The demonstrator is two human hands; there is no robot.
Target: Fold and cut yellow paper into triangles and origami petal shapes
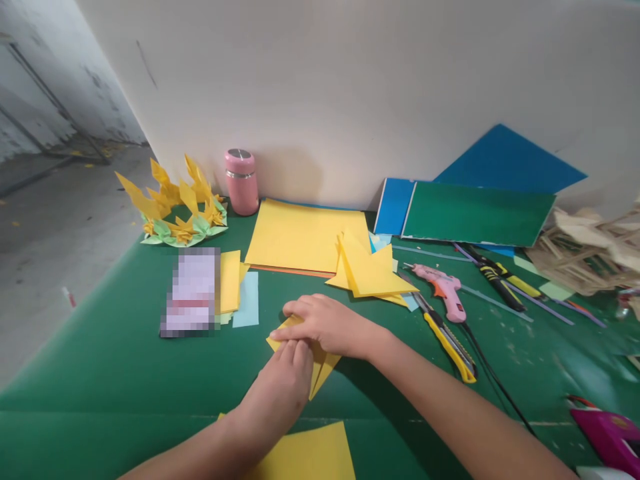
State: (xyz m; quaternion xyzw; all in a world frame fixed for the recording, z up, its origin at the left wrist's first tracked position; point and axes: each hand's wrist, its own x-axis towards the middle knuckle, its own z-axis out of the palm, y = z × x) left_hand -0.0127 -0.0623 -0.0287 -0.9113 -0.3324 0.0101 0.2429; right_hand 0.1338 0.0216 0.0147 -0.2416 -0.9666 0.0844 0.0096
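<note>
A small folded yellow paper piece (320, 373) lies on the green table (110, 380) in front of me. My right hand (327, 323) lies flat across its upper part, fingers together and pressing down. My left hand (283, 383) comes in from below, its fingertips bunched and pressing on the paper's left corner right beside the right hand's fingers. Most of the paper is hidden under both hands.
A yellow sheet (310, 457) lies at the near edge. Folded yellow pieces (370, 273) rest on a yellow paper stack (300, 233). A pink cup (241, 181), origami flowers (180, 207), a pink glue gun (445, 290), a yellow utility knife (450, 337) and coloured boards (475, 210) surround them.
</note>
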